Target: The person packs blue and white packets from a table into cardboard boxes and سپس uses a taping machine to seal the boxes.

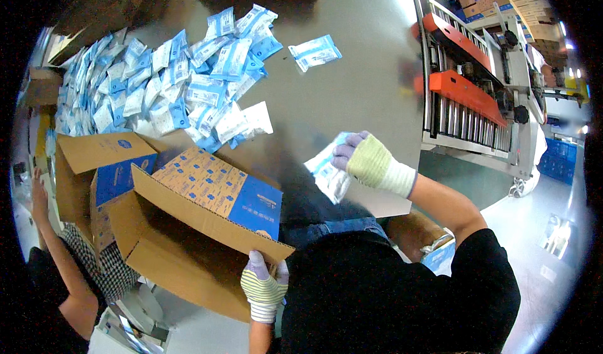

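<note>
My right hand (370, 162), in a striped glove with purple fingertips, is closed on a white-and-blue plastic packet (331, 179) over the grey table. Low in the picture, my left hand (264, 286), gloved alike, grips the edge of an open cardboard box (188, 263). This box is tilted, its flaps spread, with a patterned brown-and-blue side facing up. Much of its inside lies in shadow. Beyond it, a large heap of similar packets (151, 84) covers the table's left part. One loose packet (315, 53) lies apart, to the right of the heap.
A second open carton (81, 156) stands left of mine. At the far left is a co-worker's raised arm (63, 260). A roller conveyor with orange guides (468, 96) borders the grey table (364, 15) on the right. Another box (411, 231) sits below, beside my right elbow.
</note>
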The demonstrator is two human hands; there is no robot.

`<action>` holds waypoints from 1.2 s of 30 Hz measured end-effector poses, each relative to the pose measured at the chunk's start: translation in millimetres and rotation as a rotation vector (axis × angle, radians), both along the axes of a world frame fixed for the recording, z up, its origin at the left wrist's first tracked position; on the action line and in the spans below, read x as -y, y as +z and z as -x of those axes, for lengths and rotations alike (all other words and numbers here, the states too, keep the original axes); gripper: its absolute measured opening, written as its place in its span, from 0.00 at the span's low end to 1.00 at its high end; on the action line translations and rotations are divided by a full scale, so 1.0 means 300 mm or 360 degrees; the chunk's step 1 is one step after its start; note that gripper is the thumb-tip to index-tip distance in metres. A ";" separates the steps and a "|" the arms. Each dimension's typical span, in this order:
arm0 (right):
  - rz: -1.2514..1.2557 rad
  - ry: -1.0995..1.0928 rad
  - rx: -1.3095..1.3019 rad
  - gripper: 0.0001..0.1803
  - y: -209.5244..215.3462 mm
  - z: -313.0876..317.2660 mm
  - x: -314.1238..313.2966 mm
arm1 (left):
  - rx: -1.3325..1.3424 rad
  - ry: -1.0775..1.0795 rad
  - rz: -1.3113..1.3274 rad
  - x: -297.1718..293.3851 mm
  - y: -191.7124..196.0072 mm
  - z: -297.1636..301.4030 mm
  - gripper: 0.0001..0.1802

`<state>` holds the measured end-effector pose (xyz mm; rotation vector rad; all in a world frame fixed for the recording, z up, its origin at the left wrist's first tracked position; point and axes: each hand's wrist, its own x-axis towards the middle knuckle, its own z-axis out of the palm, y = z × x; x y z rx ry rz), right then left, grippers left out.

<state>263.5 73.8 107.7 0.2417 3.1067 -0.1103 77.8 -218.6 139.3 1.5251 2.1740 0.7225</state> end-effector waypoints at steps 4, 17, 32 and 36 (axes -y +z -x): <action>0.0171 -0.0229 0.0697 0.16 -0.280 -0.001 -0.022 | 0.0015 -0.0001 -0.0101 0.004 -0.013 -0.007 0.49; 0.0107 -0.0269 0.0941 0.42 -0.272 0.439 -0.760 | 0.0225 0.0125 0.0156 -0.048 0.049 -0.009 0.27; 0.0492 -0.0551 0.0531 0.48 -0.261 0.323 -0.284 | 0.0201 0.0161 -0.0022 -0.066 0.049 0.006 0.18; 0.0325 -0.0769 0.0911 0.32 -0.267 0.428 -0.272 | 0.0254 0.0080 0.0116 -0.071 0.054 0.017 0.24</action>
